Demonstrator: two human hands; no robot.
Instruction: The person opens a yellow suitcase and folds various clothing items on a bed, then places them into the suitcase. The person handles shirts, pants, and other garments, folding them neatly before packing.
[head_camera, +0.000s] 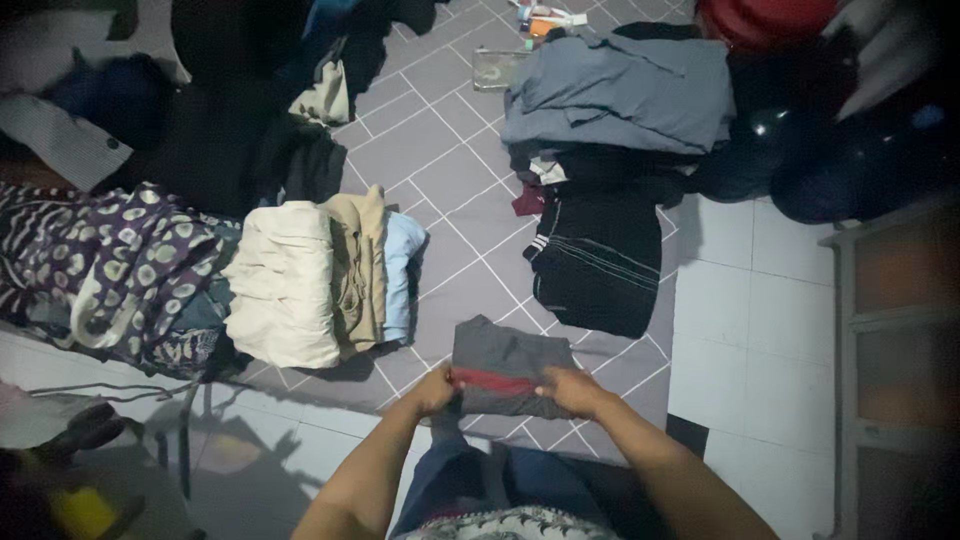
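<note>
A folded grey garment with a red stripe (505, 362) lies on a grey mat (450, 170) just in front of me. My left hand (432, 390) grips its near left corner. My right hand (570, 390) grips its near right edge. Both hands rest on the cloth, fingers closed on the fabric. Left of it stands a row of folded clothes (320, 275) in cream, tan and pale blue.
A black garment with white stripes (595, 265) and a grey-blue pile (620, 90) lie beyond. Patterned purple fabric (110, 260) is heaped at the left. Dark clothes sit at top left, a wooden shelf (895, 350) at the right, white floor tiles (750, 330) between.
</note>
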